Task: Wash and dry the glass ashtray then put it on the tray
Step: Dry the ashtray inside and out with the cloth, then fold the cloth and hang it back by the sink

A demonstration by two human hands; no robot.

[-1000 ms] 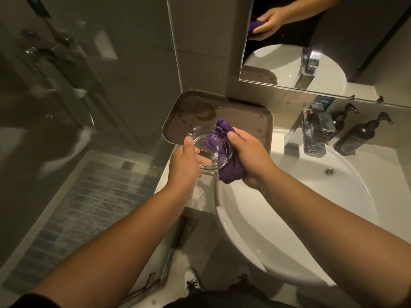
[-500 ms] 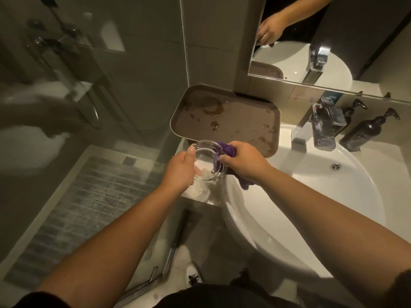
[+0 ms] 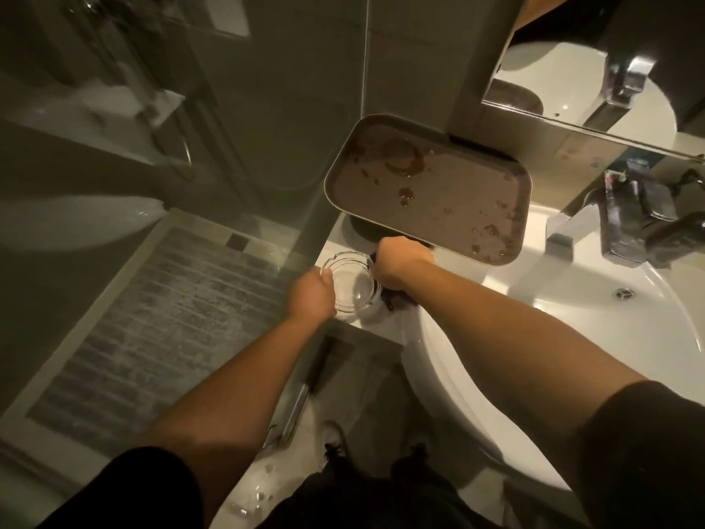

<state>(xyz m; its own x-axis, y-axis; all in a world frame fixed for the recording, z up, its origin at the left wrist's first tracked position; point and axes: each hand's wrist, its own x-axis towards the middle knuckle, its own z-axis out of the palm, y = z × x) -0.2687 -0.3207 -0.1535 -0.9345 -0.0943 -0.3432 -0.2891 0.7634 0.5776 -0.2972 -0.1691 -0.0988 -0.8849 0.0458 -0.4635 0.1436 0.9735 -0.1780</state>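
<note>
The clear round glass ashtray is low over the white counter corner, left of the sink. My left hand grips its left rim. My right hand is closed on a purple cloth, pressed against the ashtray's right side; only a dark bit of cloth shows under the hand. The brown tray with wet stains lies just beyond both hands, against the wall.
A white round sink with a drain fills the right side. A chrome tap and dark pump bottles stand at its back under the mirror. A glass shower wall rises on the left, edging the counter.
Both hands have lowered the ashtray from in front of the tray down to the counter corner. The cloth has come out of the bowl and is now mostly hidden under my right hand.
</note>
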